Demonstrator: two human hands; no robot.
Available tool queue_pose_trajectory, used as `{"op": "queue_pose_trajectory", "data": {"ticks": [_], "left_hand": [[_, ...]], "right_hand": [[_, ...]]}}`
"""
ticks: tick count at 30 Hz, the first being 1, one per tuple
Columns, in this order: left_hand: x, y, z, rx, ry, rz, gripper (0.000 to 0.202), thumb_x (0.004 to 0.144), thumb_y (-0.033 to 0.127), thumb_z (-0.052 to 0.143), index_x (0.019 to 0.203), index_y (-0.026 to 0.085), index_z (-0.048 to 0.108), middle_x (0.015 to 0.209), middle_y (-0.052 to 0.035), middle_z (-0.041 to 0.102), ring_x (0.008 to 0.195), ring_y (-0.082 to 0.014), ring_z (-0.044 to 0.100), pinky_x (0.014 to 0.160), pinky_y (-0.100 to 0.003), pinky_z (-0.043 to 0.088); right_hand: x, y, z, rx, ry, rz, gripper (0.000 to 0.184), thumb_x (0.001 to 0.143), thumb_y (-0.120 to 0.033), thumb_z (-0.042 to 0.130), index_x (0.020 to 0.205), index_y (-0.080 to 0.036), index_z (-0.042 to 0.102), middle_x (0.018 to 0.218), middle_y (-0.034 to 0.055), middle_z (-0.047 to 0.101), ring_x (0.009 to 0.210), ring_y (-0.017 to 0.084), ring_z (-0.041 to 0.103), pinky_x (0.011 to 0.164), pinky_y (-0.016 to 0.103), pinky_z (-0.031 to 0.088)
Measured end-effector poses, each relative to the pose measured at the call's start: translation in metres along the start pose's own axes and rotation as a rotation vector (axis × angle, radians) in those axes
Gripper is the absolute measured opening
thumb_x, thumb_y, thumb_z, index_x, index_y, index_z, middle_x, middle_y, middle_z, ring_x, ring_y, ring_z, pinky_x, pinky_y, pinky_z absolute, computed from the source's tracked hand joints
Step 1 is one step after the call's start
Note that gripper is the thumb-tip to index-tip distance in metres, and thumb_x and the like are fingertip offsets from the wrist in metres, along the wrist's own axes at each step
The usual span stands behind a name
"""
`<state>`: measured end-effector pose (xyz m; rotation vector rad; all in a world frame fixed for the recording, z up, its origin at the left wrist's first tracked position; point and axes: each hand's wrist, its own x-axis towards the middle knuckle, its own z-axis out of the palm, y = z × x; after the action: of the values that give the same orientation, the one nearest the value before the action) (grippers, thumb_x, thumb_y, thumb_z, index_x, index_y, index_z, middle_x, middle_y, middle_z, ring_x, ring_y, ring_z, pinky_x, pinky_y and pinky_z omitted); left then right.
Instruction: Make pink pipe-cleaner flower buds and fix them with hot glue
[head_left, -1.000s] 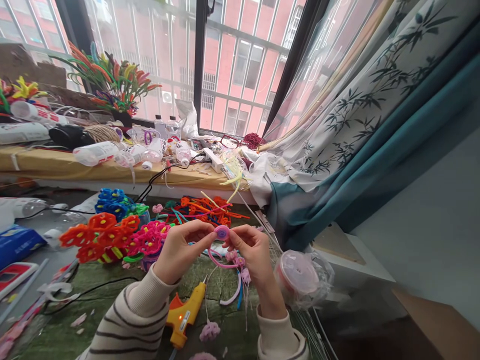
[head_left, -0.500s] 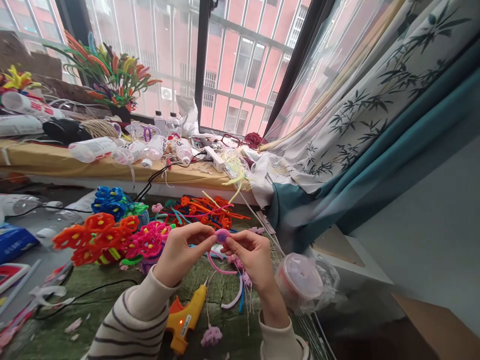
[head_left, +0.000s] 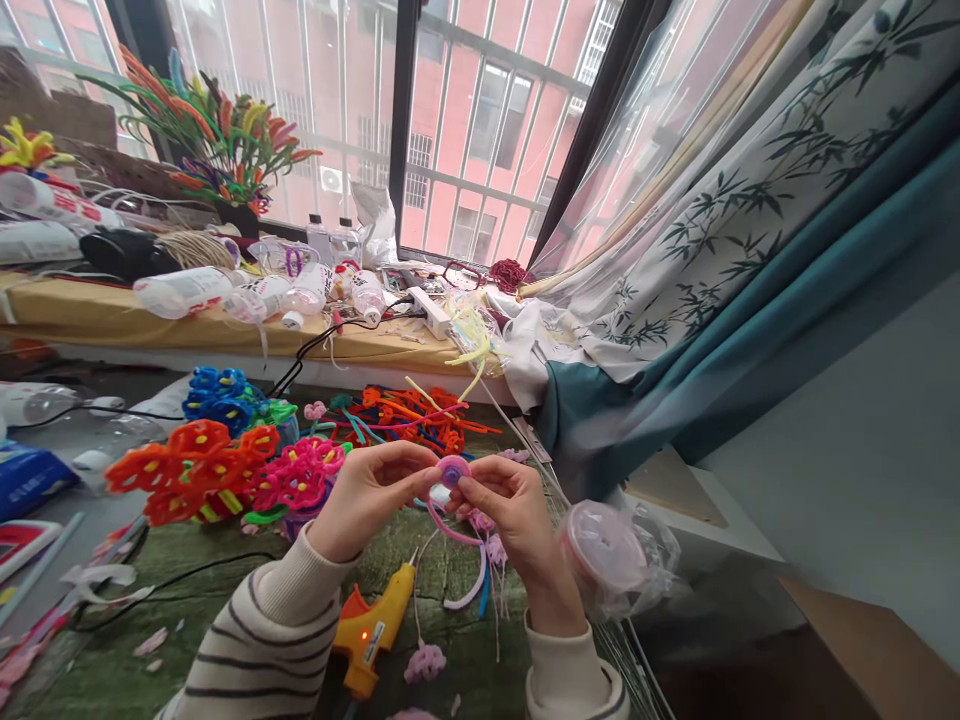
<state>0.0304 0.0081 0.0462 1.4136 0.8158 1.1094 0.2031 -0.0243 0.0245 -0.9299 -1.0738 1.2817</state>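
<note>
Both my hands are raised over the green mat. Between their fingertips is a small coil of pink and purple pipe cleaner (head_left: 453, 471). My left hand (head_left: 371, 488) pinches it from the left and my right hand (head_left: 506, 522) pinches it from the right. A pink pipe-cleaner stem (head_left: 450, 526) curves down from the coil below my fingers. Under my hands lies a yellow and orange hot glue gun (head_left: 373, 625), its small light glowing red. A lilac pipe-cleaner flower (head_left: 424, 662) rests near its tip.
Orange (head_left: 196, 470), magenta (head_left: 296, 476) and blue (head_left: 223, 398) pipe-cleaner flowers crowd the mat's far left. A tangle of orange pipe cleaners (head_left: 412, 420) lies behind my hands. A plastic-wrapped round container (head_left: 604, 548) sits to the right, and bottles line the window ledge (head_left: 225, 335).
The coil has shifted slightly right, with both hands still pinching it. The whole scene has moved a little in view as my head turns.
</note>
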Motion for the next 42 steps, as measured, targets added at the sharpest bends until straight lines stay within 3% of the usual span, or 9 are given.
{"op": "queue_pose_trajectory", "data": {"ticks": [7,16,24,31,35,42], "left_hand": [[-0.001,-0.007,0.003,0.05,0.093,0.057,0.02,0.065,0.031,0.082,0.074,0.014,0.076,0.069,-0.0042,0.074,0.06,-0.013,0.064,0.056,-0.018,0.052],[-0.001,-0.01,0.007,-0.038,0.128,0.097,0.018,0.064,0.025,0.083,0.076,0.015,0.075,0.07,-0.0026,0.074,0.061,-0.0126,0.066,0.057,-0.018,0.054],[-0.003,-0.006,0.007,-0.022,0.1,0.085,0.022,0.068,0.032,0.081,0.076,0.014,0.073,0.07,-0.0031,0.071,0.062,-0.0142,0.065,0.058,-0.02,0.055],[-0.004,-0.005,0.007,0.073,0.085,0.095,0.023,0.07,0.035,0.079,0.073,0.013,0.071,0.068,-0.0026,0.069,0.061,-0.0132,0.062,0.056,-0.02,0.053],[-0.003,-0.006,0.007,0.094,0.069,0.118,0.02,0.071,0.032,0.078,0.073,0.013,0.071,0.066,-0.0022,0.068,0.059,-0.0121,0.061,0.054,-0.019,0.051],[-0.003,-0.004,0.009,0.077,0.07,0.129,0.02,0.07,0.032,0.079,0.072,0.014,0.072,0.066,-0.0029,0.069,0.057,-0.012,0.06,0.052,-0.019,0.05]], "right_hand": [[0.0,0.0,-0.001,-0.065,0.053,-0.044,0.025,0.071,-0.038,0.082,0.079,-0.016,0.072,0.069,0.0034,0.075,0.06,0.016,0.07,0.055,0.023,0.053],[0.001,0.0,0.004,0.018,0.055,-0.051,0.027,0.068,-0.038,0.084,0.074,-0.018,0.068,0.07,0.0026,0.076,0.062,0.019,0.073,0.06,0.028,0.059],[0.003,0.005,0.005,0.036,0.049,-0.029,0.028,0.065,-0.042,0.084,0.072,-0.02,0.068,0.07,0.0027,0.076,0.06,0.02,0.072,0.058,0.029,0.058],[0.002,-0.002,-0.005,-0.116,0.071,-0.13,0.027,0.071,-0.042,0.081,0.078,-0.018,0.074,0.066,0.0033,0.073,0.058,0.018,0.069,0.056,0.027,0.055],[0.0,-0.005,-0.004,-0.105,0.04,-0.073,0.027,0.067,-0.038,0.085,0.079,-0.017,0.074,0.064,0.0023,0.072,0.052,0.015,0.065,0.05,0.023,0.051],[-0.001,-0.006,-0.001,-0.036,0.03,-0.022,0.031,0.063,-0.041,0.086,0.078,-0.016,0.073,0.067,0.0029,0.073,0.055,0.017,0.068,0.057,0.027,0.056]]}}
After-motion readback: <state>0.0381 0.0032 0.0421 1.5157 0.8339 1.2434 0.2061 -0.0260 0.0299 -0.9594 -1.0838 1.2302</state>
